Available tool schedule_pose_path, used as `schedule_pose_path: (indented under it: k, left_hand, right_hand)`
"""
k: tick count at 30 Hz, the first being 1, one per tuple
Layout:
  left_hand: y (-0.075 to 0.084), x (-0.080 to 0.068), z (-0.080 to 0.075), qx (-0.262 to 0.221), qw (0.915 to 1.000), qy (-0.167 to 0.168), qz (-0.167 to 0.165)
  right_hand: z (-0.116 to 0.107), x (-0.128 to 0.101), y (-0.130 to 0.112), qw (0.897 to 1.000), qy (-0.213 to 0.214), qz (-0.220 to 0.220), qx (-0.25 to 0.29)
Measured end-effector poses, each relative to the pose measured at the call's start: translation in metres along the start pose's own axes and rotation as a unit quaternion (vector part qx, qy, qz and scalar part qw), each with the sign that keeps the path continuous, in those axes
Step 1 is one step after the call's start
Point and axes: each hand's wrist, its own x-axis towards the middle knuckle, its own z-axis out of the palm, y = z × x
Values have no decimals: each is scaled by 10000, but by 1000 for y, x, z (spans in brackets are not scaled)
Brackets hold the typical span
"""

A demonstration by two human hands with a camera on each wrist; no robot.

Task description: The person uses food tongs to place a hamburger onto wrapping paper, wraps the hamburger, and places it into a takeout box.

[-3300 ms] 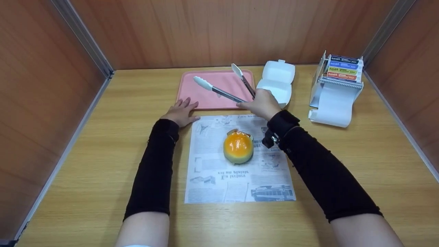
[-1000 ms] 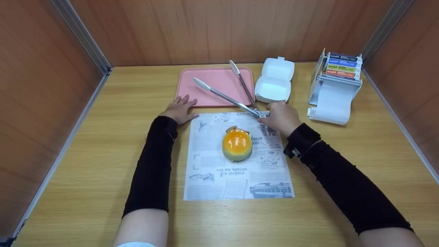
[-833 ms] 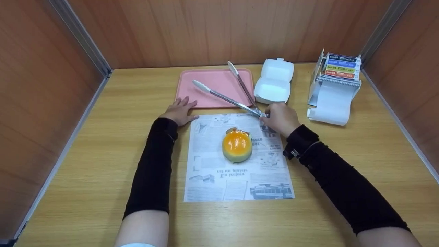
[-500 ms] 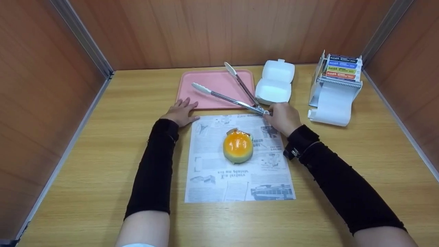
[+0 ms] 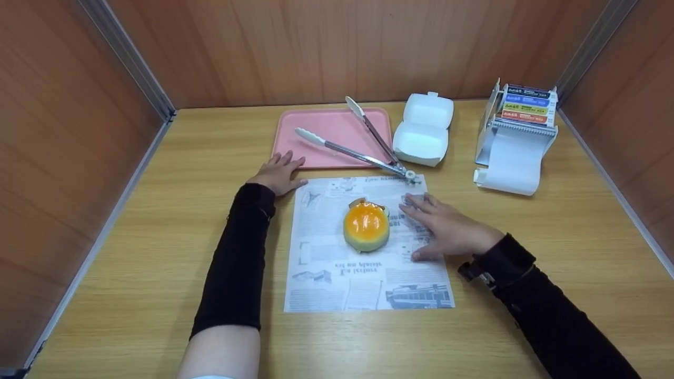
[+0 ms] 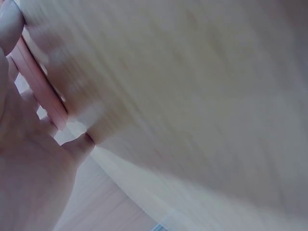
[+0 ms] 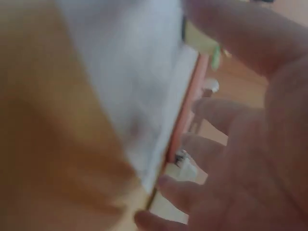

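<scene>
A round, shiny orange-topped bun (image 5: 366, 227), filling showing at its far edge, sits on a newsprint-patterned paper sheet (image 5: 321, 263). My right hand (image 5: 447, 226) is just right of it, over the sheet's right edge, fingers spread and holding nothing. Metal tongs (image 5: 363, 156) with pale tips lie spread across the pink tray (image 5: 300, 134), their hinge end at the sheet's far right corner. With fingers spread, my left hand (image 5: 277, 175) rests at the tray's near left corner, thumb by the sheet. In the left wrist view its fingers touch the tray's rim (image 6: 41, 86).
Right of the tray stands a lidded white foam box (image 5: 421, 139), its lid up. Farther right is a dispenser (image 5: 518, 137) with colored label boxes and a white roll hanging down. Wood-look panels (image 5: 347, 52) enclose the table at the back and sides.
My right hand carried the tongs back toward the sheet's far right corner, let them go there, then moved nearer and right, its fingers spreading. The left hand stayed put.
</scene>
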Motion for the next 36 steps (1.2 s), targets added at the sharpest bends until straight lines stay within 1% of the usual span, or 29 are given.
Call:
schedule_pose_path:
  k: [2,4,9,10,11,13,16,17,18,19,22,24,25,26,29,31,33,36]
  left_hand:
    - [0,-1,-1,-2,10000,58,-5]
    - [-1,-1,-1,-13,9999,149,-2]
    - [-7,-1,5,-34,9997,241,-62]
    - [-8,-1,7,-22,9995,321,-65]
    - [-8,0,8,-2,9988,480,-48]
    - [-8,2,9,14,9950,1003,18]
    - [-2,-2,9,85,9820,1886,-2]
    - [1,-6,9,49,9781,2079,-52]
    - [4,-10,9,-53,9763,2156,-163]
    - [9,-16,10,-224,9768,2104,-333]
    - [22,-31,13,-776,9802,1601,-872]
    - [31,-36,16,-1127,9770,1282,-1275]
    - [34,-37,17,-1262,9748,1191,-1403]
    - [38,-36,19,-1338,9727,1180,-1482]
    - [47,-32,23,-1383,9687,1272,-1620]
    - [51,-30,24,-1337,9688,1329,-1610]
    - [52,-28,25,-1233,9707,1378,-1532]
    - [53,-25,26,-1304,9715,1428,-1371]
  right_hand:
    - [9,-3,0,9998,-73,-89,-148]
    - [13,-4,-2,9995,-119,-82,-270]
    - [17,-3,-6,9988,-334,-40,-351]
    - [18,-3,-8,9986,-353,-23,-382]
    - [18,-4,-9,9985,-353,12,-415]
    - [20,-6,-13,9981,-313,135,-515]
    - [26,-9,-22,9966,-256,337,-700]
    - [28,-9,-25,9960,-257,411,-752]
    - [30,-10,-29,9953,-256,480,-802]
    - [32,-10,-33,9945,-262,551,-850]
    - [37,-11,-43,9925,-252,670,-994]
    - [38,-13,-49,9917,-190,675,-1082]
    - [39,-14,-51,9914,-168,677,-1107]
    - [39,-15,-52,9911,-137,668,-1143]
    - [40,-17,-52,9906,-46,650,-1206]
    - [40,-17,-52,9901,-14,653,-1240]
    - [40,-18,-52,9894,14,631,-1304]
    - [40,-18,-54,9888,25,620,-1361]
